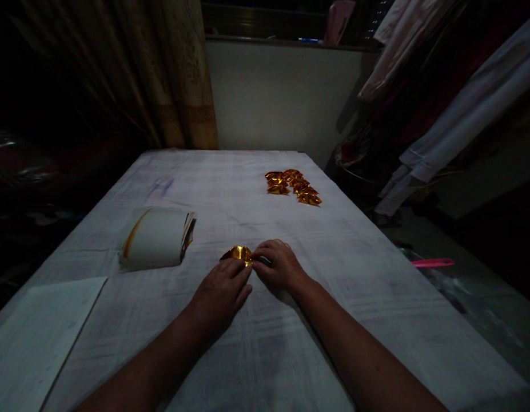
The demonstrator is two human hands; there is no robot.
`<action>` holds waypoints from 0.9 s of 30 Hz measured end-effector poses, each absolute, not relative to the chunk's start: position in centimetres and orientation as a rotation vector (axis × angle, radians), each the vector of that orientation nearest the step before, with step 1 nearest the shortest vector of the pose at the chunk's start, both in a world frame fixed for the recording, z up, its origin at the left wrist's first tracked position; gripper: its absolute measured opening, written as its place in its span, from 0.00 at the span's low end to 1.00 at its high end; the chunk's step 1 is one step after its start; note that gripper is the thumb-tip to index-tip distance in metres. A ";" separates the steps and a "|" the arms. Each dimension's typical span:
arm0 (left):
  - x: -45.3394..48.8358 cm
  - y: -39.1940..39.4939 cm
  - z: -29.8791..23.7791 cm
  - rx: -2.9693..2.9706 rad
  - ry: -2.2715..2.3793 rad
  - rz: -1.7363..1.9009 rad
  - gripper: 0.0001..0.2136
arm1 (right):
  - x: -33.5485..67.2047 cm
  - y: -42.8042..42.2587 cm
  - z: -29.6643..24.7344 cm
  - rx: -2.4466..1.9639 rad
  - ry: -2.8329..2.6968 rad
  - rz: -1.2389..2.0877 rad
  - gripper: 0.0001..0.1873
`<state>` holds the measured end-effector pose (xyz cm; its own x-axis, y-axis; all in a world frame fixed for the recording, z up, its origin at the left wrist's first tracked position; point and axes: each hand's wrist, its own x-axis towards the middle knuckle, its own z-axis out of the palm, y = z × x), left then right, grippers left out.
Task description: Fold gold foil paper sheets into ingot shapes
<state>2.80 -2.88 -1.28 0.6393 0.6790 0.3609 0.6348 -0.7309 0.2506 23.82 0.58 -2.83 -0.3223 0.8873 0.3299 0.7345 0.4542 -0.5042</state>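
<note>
A folded piece of shiny gold foil paper (239, 252) lies on the cloth-covered table, between my two hands. My left hand (222, 286) is at its near left side, fingers closed against its edge. On the right end, my right hand (278, 263) pinches the foil between thumb and fingers. The fingers hide part of the foil's near edge. Farther off on the right, several folded gold foil pieces (309, 198) sit in two rows. To the left stands a curved stack of paper sheets (155, 239) with gold showing at its edges.
A white sheet (46, 326) lies at the table's near left. The patterned tablecloth (230, 189) reaches a pale wall (282, 97) at the back. A curtain (179, 74) hangs at back left, clothes (470, 109) on the right. A pink handle (433, 263) shows beyond the right edge.
</note>
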 end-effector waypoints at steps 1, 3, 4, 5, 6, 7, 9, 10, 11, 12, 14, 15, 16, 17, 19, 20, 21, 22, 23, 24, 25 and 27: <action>2.8 -2.9 -1.2 2.754 1.108 0.673 0.16 | 23.7 0.6 -2.7 -1.360 -2.137 0.356 0.07; 2.9 -3.1 -1.0 2.768 1.108 0.664 0.15 | 23.6 0.6 -2.5 -1.382 -2.130 0.365 0.07; 2.9 -3.2 -0.8 2.777 1.108 0.652 0.14 | 23.5 0.6 -2.4 -1.390 -2.127 0.371 0.08; 3.0 -3.2 -0.7 2.784 1.109 0.636 0.14 | 23.4 0.6 -2.4 -1.397 -2.124 0.379 0.08; 3.0 -3.3 -0.5 2.787 1.108 0.619 0.13 | 23.4 0.6 -2.3 -1.402 -2.123 0.385 0.08; 3.0 -3.3 -0.4 2.786 1.106 0.604 0.13 | 23.4 0.7 -2.4 -1.405 -2.121 0.392 0.07; 3.0 -3.3 -0.2 2.778 1.103 0.593 0.12 | 23.5 0.8 -2.5 -1.404 -2.119 0.409 0.06; 3.0 -3.3 -0.1 2.774 1.097 0.592 0.12 | 23.5 0.9 -2.5 -1.402 -2.119 0.418 0.07; 3.0 -3.3 -0.1 2.770 1.091 0.595 0.13 | 23.6 1.0 -2.6 -1.399 -2.120 0.428 0.07; 2.9 -3.3 -0.1 2.766 1.084 0.602 0.13 | 23.6 1.0 -2.7 -1.395 -2.120 0.435 0.08; 2.8 -3.3 0.0 2.754 1.071 0.607 0.13 | 23.7 1.0 -2.7 -1.387 -2.117 0.440 0.09; 2.8 -3.3 0.0 2.746 1.064 0.612 0.13 | 23.7 1.0 -2.7 -1.384 -2.114 0.438 0.09; 2.8 -3.3 0.1 2.736 1.057 0.616 0.12 | 23.7 0.9 -2.7 -1.382 -2.111 0.434 0.09; 2.7 -3.3 0.1 2.728 1.048 0.622 0.11 | 23.6 0.9 -2.7 -1.381 -2.109 0.428 0.08; 2.6 -3.3 0.2 2.717 1.030 0.642 0.12 | 23.5 0.7 -2.5 -1.388 -2.113 0.413 0.08; 2.6 -3.3 0.2 2.716 1.020 0.654 0.12 | 23.5 0.6 -2.4 -1.396 -2.119 0.406 0.09; 2.5 -3.3 0.2 2.715 1.014 0.660 0.13 | 23.4 0.5 -2.3 -1.406 -2.125 0.403 0.10; 2.4 -3.2 0.2 2.714 1.003 0.665 0.13 | 23.4 0.5 -2.3 -1.418 -2.131 0.406 0.10; 2.4 -3.2 0.2 2.709 0.989 0.669 0.13 | 23.3 0.5 -2.2 -1.430 -2.137 0.414 0.10; 2.3 -3.2 0.2 2.701 0.974 0.676 0.12 | 23.3 0.5 -2.1 -1.440 -2.141 0.425 0.09; 2.2 -3.1 0.2 2.691 0.960 0.687 0.10 | 23.3 0.6 -2.0 -1.450 -2.142 0.437 0.09; 2.0 -3.1 0.2 2.675 0.938 0.711 0.08 | 23.3 0.7 -2.0 -1.461 -2.141 0.456 0.08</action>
<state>1.97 -3.06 0.15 0.6795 0.6332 0.3706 0.5276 -0.7727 0.3529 23.35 0.67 -1.97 -0.2955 0.9304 0.2168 0.7614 0.3665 -0.5348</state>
